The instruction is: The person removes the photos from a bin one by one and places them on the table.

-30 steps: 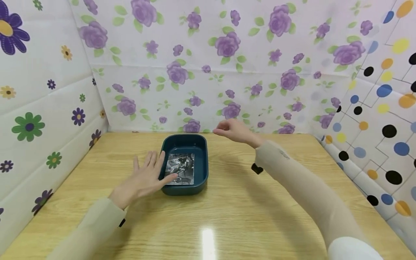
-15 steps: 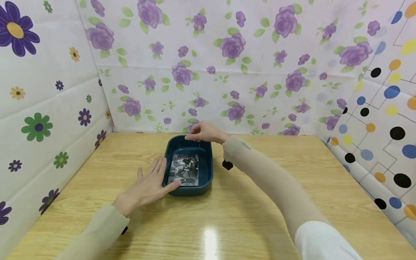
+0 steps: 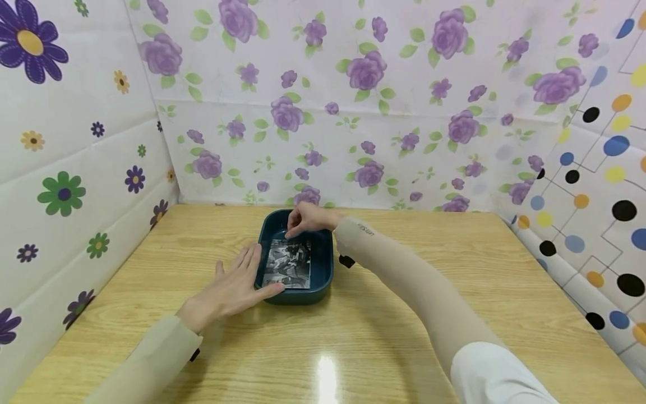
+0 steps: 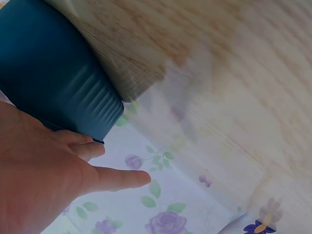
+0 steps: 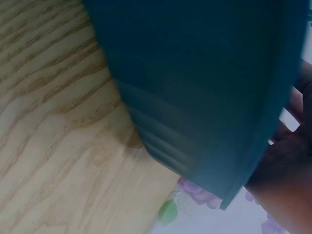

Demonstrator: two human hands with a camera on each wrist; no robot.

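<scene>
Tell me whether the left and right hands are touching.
Apart. The head view shows it: part of the teal bin is visible in the gap between the left hand and the right hand.

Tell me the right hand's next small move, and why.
Probably ease the right hand down to the printed picture's far edge: it hangs over the far end of the tray, seemingly close to that edge, while the left hand lies at the tray's near-left rim.
</scene>
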